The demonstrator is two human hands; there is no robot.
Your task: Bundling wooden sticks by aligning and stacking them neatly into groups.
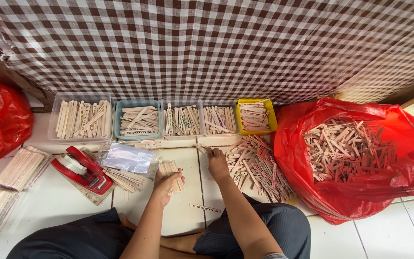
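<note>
My left hand (165, 183) grips a neat bundle of wooden sticks (172, 175), just right of the red tape dispenser (83, 170). My right hand (217, 162) pinches one stick off the loose stick pile (257, 165) farther right. Beyond the dispenser sit a clear packet (126, 158), a blue tray (138, 120) and a yellow tray (255, 116); far right, a red bag (355, 160).

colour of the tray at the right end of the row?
Yellow tray, holding wooden sticks. Shows best in the head view, the only one.
</note>
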